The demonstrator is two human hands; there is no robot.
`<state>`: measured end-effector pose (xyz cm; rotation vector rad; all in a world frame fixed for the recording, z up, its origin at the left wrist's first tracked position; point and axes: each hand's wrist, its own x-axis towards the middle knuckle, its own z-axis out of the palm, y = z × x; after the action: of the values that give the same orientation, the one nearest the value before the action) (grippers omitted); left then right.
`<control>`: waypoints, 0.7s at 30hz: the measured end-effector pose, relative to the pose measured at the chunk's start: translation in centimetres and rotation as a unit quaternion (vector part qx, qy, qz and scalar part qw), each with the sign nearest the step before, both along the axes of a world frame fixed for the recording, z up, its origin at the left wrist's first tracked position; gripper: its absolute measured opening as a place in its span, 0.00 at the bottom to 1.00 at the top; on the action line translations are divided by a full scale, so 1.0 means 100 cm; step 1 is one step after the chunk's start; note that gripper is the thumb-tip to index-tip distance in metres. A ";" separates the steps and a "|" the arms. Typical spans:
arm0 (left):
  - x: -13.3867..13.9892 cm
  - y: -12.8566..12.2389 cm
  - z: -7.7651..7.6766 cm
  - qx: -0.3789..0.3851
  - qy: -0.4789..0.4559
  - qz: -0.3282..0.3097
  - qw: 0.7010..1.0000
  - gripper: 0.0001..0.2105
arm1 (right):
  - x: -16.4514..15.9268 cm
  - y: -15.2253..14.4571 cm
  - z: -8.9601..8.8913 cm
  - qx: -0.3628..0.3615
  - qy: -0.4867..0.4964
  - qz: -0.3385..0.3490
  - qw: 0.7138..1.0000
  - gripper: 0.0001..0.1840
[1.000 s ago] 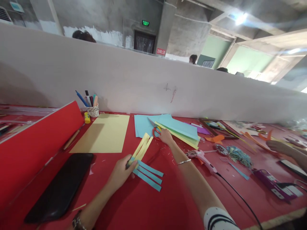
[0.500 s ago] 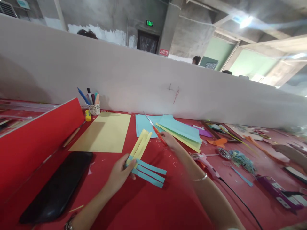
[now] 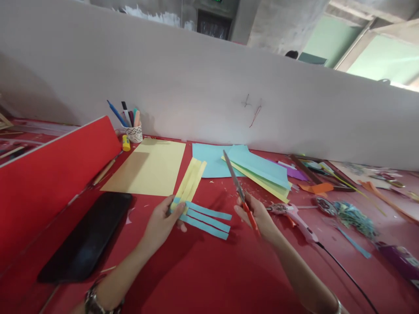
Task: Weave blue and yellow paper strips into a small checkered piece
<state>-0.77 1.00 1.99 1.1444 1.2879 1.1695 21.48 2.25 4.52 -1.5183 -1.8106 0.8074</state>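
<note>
Between the thumb and fingers of my left hand point(image 3: 163, 226) are woven paper strips, where yellow strips point(image 3: 191, 179) cross blue strips point(image 3: 209, 221). The yellow ends point away from me and the blue ends stick out to the right. My right hand point(image 3: 258, 216) is closed around the red handles of a pair of scissors point(image 3: 236, 179). Their blades look closed and point up and away, to the right of the strips and apart from them. Fingers hide part of the handles and the woven crossing.
Yellow paper point(image 3: 157, 170) and blue sheets point(image 3: 262, 165) lie towards the white partition point(image 3: 180, 87). A black phone-like slab point(image 3: 87, 237) is at left, beside a red board point(image 3: 55, 174). A pen cup point(image 3: 134, 133) stands behind. At right lie a pink glue gun point(image 3: 303, 222) and shredded paper point(image 3: 355, 218).
My right hand has drawn the scissors back towards me from over the blue sheets, turning them more upright. My left hand still holds the woven strips. The camera view has tilted down.
</note>
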 end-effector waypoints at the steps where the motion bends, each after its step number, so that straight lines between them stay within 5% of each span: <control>1: 0.000 0.000 0.000 0.001 -0.004 0.008 1.000 0.17 | 0.000 -0.003 0.000 0.019 -0.041 0.015 0.999 0.15; 7: -0.002 0.000 -0.001 0.020 -0.012 0.009 1.000 0.17 | -0.007 -0.023 0.001 0.058 -0.166 0.074 0.982 0.07; 21: -0.005 -0.003 0.000 0.072 -0.019 0.042 0.996 0.12 | -0.007 -0.017 -0.001 -0.002 -0.312 0.075 0.947 0.13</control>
<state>-1.27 0.73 1.99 1.1763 1.2493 1.3582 20.82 0.59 4.45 -1.7861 -2.3978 0.4105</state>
